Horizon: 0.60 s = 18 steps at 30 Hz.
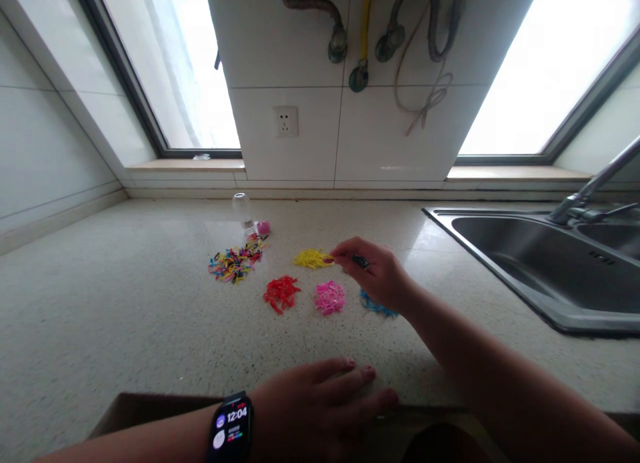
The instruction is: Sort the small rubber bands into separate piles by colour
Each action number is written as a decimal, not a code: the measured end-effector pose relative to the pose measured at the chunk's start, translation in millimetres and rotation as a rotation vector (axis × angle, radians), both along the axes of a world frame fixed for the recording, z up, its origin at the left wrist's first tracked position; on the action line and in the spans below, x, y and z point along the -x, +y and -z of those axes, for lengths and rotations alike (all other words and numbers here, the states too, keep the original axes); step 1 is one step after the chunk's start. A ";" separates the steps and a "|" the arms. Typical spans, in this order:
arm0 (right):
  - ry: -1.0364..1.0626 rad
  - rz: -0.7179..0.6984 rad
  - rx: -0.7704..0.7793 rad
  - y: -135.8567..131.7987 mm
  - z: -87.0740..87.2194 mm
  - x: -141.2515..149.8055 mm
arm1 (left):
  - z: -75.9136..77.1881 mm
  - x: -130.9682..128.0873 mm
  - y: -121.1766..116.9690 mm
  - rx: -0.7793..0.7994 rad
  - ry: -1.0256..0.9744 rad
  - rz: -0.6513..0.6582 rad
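Note:
My right hand [373, 271] reaches over the speckled counter [125, 303], its fingertips pinched at the edge of a yellow pile of small rubber bands [311, 258]; a dark small thing shows in its fingers. A red pile [281, 292] and a pink pile [330, 297] lie in front. A blue pile [376, 308] is partly hidden under my right wrist. A mixed, many-coloured heap [235, 261] lies further left. My left hand [320, 410] rests flat on the counter's front edge with fingers stretched out, a smartwatch [231, 428] on its wrist.
A clear small bottle [243, 212] and a pink cap [263, 228] lie behind the mixed heap. A steel sink [550, 263] with a tap [590, 186] fills the right. A tiled wall with a socket [287, 121] and hoses [390, 30] stands behind, between two windows.

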State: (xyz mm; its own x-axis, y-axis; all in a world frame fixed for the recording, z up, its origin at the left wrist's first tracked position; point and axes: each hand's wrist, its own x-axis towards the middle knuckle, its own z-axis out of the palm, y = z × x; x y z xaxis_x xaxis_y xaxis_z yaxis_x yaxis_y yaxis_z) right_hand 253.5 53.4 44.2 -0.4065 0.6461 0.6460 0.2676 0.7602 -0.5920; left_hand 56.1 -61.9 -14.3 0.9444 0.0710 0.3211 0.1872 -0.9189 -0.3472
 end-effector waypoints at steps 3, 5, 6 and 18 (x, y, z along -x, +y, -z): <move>0.002 0.005 0.009 0.8 0.1 -1.0 | 2.4 -0.1 0.3 -0.002 -0.011 -0.003; -0.005 0.013 0.009 0.8 0.3 -1.5 | 3.7 0.0 1.1 -0.010 -0.019 -0.003; -0.008 0.012 0.012 0.5 0.3 -1.6 | 4.0 0.1 1.4 -0.012 -0.019 -0.005; 0.015 0.013 0.025 -1.4 -0.2 -0.1 | 4.1 -0.3 1.1 0.002 -0.002 -0.003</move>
State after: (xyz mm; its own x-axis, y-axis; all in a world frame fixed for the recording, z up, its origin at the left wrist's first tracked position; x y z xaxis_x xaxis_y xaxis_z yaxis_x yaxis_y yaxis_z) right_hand 253.6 52.0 44.4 -0.3884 0.6670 0.6358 0.2679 0.7419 -0.6147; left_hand 56.5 -60.8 -18.5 0.9437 0.0745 0.3224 0.1906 -0.9189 -0.3455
